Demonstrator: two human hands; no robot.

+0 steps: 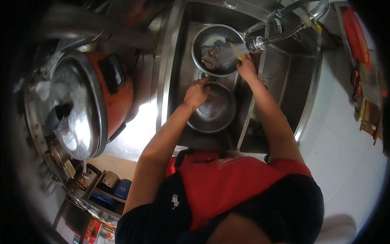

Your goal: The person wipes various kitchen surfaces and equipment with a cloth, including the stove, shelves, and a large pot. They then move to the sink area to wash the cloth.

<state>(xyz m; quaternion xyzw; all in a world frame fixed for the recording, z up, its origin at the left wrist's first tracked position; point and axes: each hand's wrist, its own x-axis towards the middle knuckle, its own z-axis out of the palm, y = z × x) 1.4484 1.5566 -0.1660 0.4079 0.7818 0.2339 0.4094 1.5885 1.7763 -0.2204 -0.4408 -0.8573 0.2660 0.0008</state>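
Two round metal bowls sit one behind the other in the left basin of a steel sink. Wet dark-grey pieces of food [210, 59] lie in the far bowl [195, 50]; what food it is cannot be told. My right hand [246, 68] is at that bowl's right rim, beside a small yellow thing [239, 58] partly hidden by spray and fingers. Its exact grip is unclear. Water streams from the flexible tap's nozzle [256, 43] into this bowl. With my left hand [196, 95] I grasp the upper left rim of the near bowl [213, 119], which looks to hold clear water.
A large orange pot [117, 100] with a shiny lid [80, 122] stands left of the sink. The divider [251, 122] separates the right basin [295, 70]. At far right are a red plastic item [355, 36], orange-handled scissors [356, 87] and wooden boards [370, 119].
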